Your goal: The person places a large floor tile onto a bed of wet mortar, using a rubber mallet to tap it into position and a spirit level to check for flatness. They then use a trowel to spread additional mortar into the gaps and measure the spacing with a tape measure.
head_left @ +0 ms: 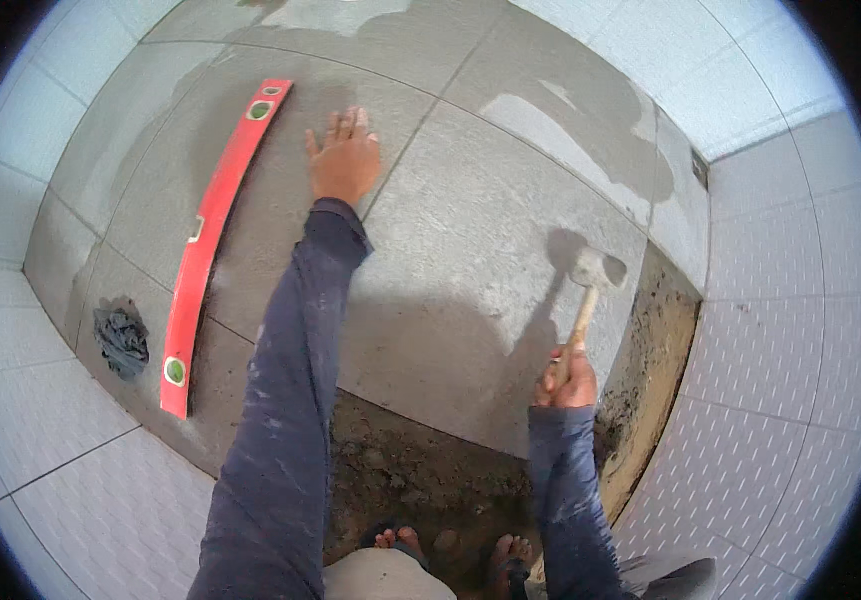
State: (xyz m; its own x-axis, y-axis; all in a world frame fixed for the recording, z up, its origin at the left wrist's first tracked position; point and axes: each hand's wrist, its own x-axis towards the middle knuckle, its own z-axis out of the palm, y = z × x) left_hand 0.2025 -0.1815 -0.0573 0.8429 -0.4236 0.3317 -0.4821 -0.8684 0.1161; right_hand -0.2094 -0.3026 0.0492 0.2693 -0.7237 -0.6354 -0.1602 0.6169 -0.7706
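My left hand (pixel 347 158) lies flat on the grey floor tiles with its fingers spread, close to a joint between two tiles. In my right hand (pixel 568 378) is the wooden handle of a mallet (pixel 591 270). The mallet's pale head, dark at one end, is over the right part of a large floor tile (pixel 451 240), and its shadow falls beside it. Whether the head touches the tile I cannot tell. Left of my left arm, a long red spirit level (pixel 213 235) with green vials rests on the tiles.
A crumpled dark grey rag (pixel 122 341) lies left of the level. Rough bare mortar or soil (pixel 411 465) runs along the near tile edge and up the right side. Patterned white wall tiles (pixel 751 400) enclose the floor. A small drain (pixel 700 168) sits in the far right corner.
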